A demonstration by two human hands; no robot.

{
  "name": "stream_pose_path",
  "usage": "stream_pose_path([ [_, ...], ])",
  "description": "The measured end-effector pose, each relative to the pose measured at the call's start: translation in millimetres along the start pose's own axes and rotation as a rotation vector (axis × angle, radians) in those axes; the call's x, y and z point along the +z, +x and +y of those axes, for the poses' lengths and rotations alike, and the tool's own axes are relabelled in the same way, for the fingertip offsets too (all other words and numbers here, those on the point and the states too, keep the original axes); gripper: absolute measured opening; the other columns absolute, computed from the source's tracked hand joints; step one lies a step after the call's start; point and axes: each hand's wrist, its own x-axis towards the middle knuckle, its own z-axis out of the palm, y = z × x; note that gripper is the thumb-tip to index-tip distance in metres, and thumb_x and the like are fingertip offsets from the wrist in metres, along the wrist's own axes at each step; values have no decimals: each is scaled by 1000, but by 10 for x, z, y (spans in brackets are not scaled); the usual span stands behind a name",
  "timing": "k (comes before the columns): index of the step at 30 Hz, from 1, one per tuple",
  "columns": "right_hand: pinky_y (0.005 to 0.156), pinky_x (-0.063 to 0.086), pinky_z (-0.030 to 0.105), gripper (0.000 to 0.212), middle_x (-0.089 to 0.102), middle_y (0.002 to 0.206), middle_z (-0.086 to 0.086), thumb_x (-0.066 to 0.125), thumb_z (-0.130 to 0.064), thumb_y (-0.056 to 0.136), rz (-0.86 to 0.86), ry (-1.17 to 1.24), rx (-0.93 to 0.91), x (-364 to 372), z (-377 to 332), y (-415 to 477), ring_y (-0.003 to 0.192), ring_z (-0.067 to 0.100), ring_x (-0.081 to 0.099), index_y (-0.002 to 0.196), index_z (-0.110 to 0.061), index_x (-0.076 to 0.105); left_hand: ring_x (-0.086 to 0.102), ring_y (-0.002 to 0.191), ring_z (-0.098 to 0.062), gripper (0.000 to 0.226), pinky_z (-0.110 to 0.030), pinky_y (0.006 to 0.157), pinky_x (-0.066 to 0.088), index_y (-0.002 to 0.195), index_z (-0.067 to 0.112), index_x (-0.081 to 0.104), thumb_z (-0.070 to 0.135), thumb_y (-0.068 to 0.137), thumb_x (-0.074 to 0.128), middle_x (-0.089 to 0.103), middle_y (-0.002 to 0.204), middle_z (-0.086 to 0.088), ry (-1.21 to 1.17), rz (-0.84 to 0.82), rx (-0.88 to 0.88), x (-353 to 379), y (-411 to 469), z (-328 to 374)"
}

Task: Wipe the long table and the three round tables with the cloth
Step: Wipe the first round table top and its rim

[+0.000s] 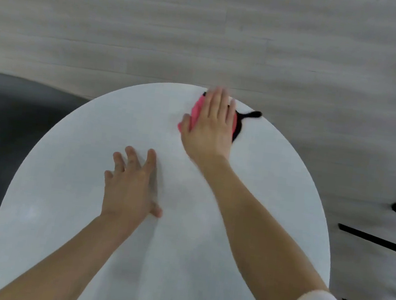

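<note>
- Right hand (pixel 211 124) flat, fingers straight, pressing the pink-and-black cloth (pixel 196 113) at the far edge of the round table (pixel 63 183).
- Left hand (pixel 129 186) spread open, palm down mid-tabletop, holding nothing.

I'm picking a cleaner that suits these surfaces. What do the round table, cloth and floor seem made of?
Round table: matte white top, probably laminate or painted board; no grain shows.
Cloth: soft pink fabric with black trim, bunched under the right hand.
Floor: grey wood-look planks, wood or vinyl.
</note>
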Motion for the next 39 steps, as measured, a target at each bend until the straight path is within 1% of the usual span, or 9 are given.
stream_pose_path([
  [4, 135, 2, 49, 82, 17, 179, 20, 30, -53, 107, -86, -2, -250, 120, -792, 410, 167, 32, 11, 170, 0, 22, 14, 159, -50, 157, -61, 111, 49, 168, 28, 2, 64, 52, 102, 10, 171, -23, 9, 31, -2, 49, 2, -15],
  [7, 136, 1, 44, 85, 19, 180, 13, 31, -61, 108, -41, 40, -268, 111, -388, 314, 168, 27, 11, 171, -5, 22, 13, 158, -50, 159, -61, 109, 50, 167, 29, 1, 65, 50, 102, 9, 171, -23, 8, 28, -9, 56, 25, -36],
  [14, 137, 6, 48, 89, 2, 183, 8, 37, -62, 110, 29, 40, 318, -377, 1658, -1502, 169, 19, -6, 173, -8, 7, 10, 159, -53, 161, -64, 112, 47, 166, 30, 1, 70, 46, 101, 5, 173, -26, -9, 1, -8, 77, 23, -24],
  [19, 136, 8, 53, 87, -1, 181, 20, 35, -54, 111, 80, 18, 541, -308, 1666, -1694, 169, 29, -6, 171, 1, 4, 13, 158, -52, 157, -61, 111, 49, 165, 30, 1, 67, 50, 101, 5, 173, -26, -13, 12, 12, 45, 13, 10],
  [21, 135, 8, 54, 87, 2, 179, 26, 31, -52, 110, 99, 28, 472, -230, 1298, -1231, 168, 36, -1, 169, 6, 7, 12, 158, -51, 158, -62, 111, 49, 165, 30, 1, 67, 49, 102, 5, 173, -26, -14, 13, 13, 44, 9, -3],
  [26, 136, 1, 47, 85, 8, 180, 21, 32, -51, 107, 11, 40, -45, 31, -38, -212, 169, 32, 2, 170, 3, 14, 14, 157, -50, 157, -63, 105, 52, 165, 32, 5, 64, 48, 104, 9, 173, -24, -39, 33, 18, 67, 47, -53],
  [29, 136, 1, 45, 84, 10, 181, 15, 33, -56, 109, -13, 56, -159, 73, -23, -164, 169, 26, 3, 172, -2, 16, 14, 157, -50, 158, -64, 106, 52, 165, 32, 5, 63, 47, 104, 9, 173, -23, -31, 34, 10, 102, 69, -50],
  [35, 137, 6, 48, 88, -2, 183, 6, 38, -60, 111, 18, 87, 275, -264, 1373, -1721, 169, 19, -8, 174, -10, 3, 16, 156, -49, 158, -62, 104, 54, 164, 31, 5, 70, 44, 101, 10, 173, -24, -16, 54, 17, 116, 67, -82],
  [39, 136, 9, 53, 87, -2, 182, 14, 34, -55, 110, 11, 7, 510, -324, 1643, -2308, 169, 25, -6, 173, -4, 1, 14, 159, -49, 157, -61, 105, 53, 165, 32, 4, 71, 47, 100, 7, 175, -23, -7, 56, 22, 139, 78, -53],
])
